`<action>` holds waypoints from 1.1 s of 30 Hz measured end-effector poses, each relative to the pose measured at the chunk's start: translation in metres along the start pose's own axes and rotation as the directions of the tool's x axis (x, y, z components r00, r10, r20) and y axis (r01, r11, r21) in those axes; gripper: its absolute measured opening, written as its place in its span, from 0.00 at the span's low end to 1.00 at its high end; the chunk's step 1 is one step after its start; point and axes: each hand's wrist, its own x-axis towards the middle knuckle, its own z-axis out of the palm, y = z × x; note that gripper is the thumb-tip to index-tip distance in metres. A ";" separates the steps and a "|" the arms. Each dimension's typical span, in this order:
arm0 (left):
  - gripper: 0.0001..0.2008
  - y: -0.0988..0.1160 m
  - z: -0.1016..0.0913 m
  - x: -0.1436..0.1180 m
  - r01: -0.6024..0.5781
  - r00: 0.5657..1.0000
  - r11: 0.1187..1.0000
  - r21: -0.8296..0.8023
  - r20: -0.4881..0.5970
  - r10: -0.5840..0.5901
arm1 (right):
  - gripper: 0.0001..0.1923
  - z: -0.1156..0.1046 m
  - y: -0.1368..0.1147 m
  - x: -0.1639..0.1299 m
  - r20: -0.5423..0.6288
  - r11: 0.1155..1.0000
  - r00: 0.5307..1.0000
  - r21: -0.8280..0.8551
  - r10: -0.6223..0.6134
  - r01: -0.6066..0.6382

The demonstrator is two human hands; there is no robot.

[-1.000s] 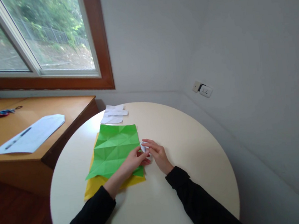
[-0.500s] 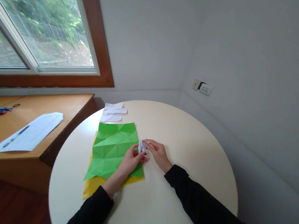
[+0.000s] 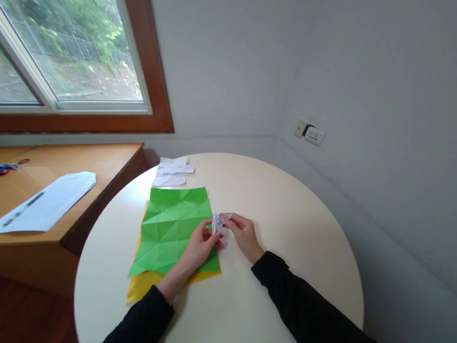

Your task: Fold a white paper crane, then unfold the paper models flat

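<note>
Between my two hands is a small piece of folded white paper (image 3: pixel 217 224), held above the table by the right edge of a green sheet. My left hand (image 3: pixel 200 244) pinches its left and lower side with thumb and fingers. At its right, my right hand (image 3: pixel 243 235) grips a thin flap that sticks out sideways. The fingertips cover part of the folds. Beneath my left hand lies the creased green paper (image 3: pixel 176 216), resting on a yellow sheet (image 3: pixel 140 287) whose left and lower edges show.
White paper pieces (image 3: pixel 171 179) lie at the far side of the round cream table (image 3: pixel 281 198). On the wooden desk (image 3: pixel 114 151) at left are a white sheet (image 3: pixel 62 196) with a pen (image 3: pixel 24 208) and scissors (image 3: pixel 3 169). A wall socket (image 3: pixel 314 135) is at right.
The thin flap of the folded paper now sticks out a little further right, and my right fingers have shifted slightly along it. My left hand has barely moved.
</note>
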 end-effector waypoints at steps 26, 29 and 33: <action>0.12 0.014 -0.005 -0.003 -0.120 0.952 0.945 0.304 -0.235 0.197 | 0.14 -0.001 0.000 0.002 -0.067 0.977 0.988 0.174 0.138 -0.124; 0.11 0.018 -0.005 -0.005 -0.143 0.938 0.960 0.241 -0.276 0.209 | 0.14 -0.001 0.000 0.001 -0.036 0.979 0.991 0.164 0.126 -0.118; 0.12 0.017 -0.006 -0.004 -0.112 0.943 0.981 0.161 -0.295 0.156 | 0.15 -0.001 -0.002 -0.002 0.032 0.973 0.993 0.196 0.118 -0.122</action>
